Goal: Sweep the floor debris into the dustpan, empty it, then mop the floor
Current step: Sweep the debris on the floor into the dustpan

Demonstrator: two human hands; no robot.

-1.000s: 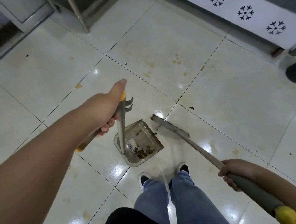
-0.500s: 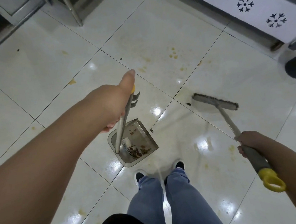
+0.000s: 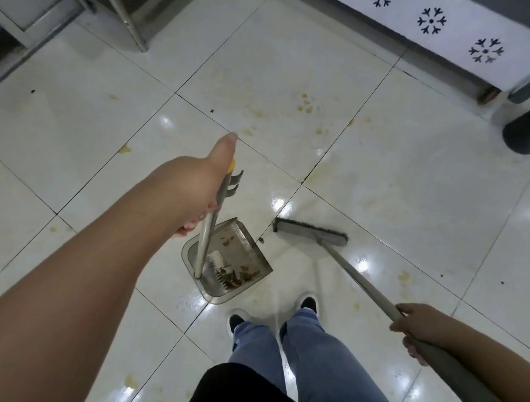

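Bare forearms, black top (image 3: 245, 399), blue jeans (image 3: 306, 353), dark white-edged shoes (image 3: 237, 321).

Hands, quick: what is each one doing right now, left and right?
Left hand: fingers curled round the dustpan handle, holding it.
Right hand: fingers curled round the broom handle, holding it.

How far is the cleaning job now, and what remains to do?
Partly done: the dustpan already holds brown debris. In hand: the left hand grips the dustpan handle and the right hand grips the broom, whose head sits beside the pan's open edge with a dark crumb between them. Left: a few specks on the floor, emptying the pan, and mopping the yellow stains.
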